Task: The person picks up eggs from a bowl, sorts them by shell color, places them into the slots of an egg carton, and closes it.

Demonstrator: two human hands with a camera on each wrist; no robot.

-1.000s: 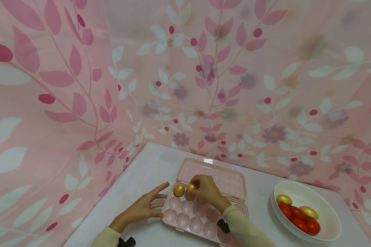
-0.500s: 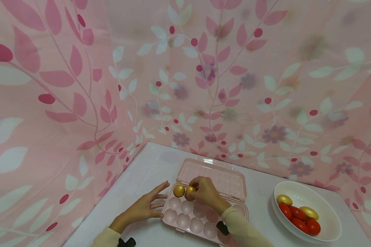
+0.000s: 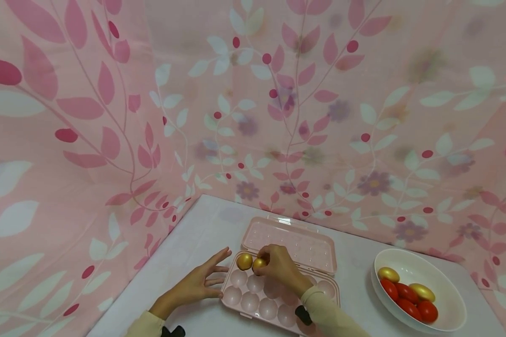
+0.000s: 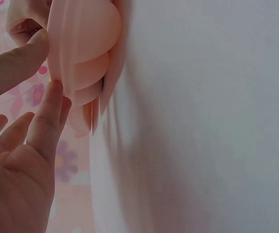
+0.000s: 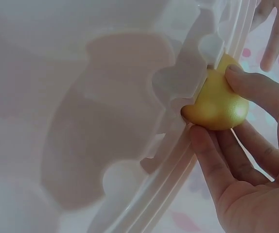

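Observation:
A pink egg box (image 3: 266, 306) lies with its hinged lid (image 3: 288, 241) folded back behind it. One golden egg (image 3: 244, 261) sits in the far left cup. My right hand (image 3: 280, 267) holds a second golden egg (image 5: 222, 104) between thumb and fingers, at the cup just right of the first; its lower end is in the cup. My left hand (image 3: 198, 282) is at the box's left side, fingers extended, and in the left wrist view fingertips (image 4: 56, 90) touch the box's edge.
On the right stands a white bowl (image 3: 449, 299) holding red eggs (image 3: 408, 309) and golden eggs (image 3: 422, 291). A white cloth (image 3: 354, 262) covers the table, and a pink floral curtain (image 3: 341, 140) hangs behind and to the left.
My right hand has lowered slightly with the golden egg, which now sits deeper in the cup and shows more beyond the fingers. My left hand has stayed in place.

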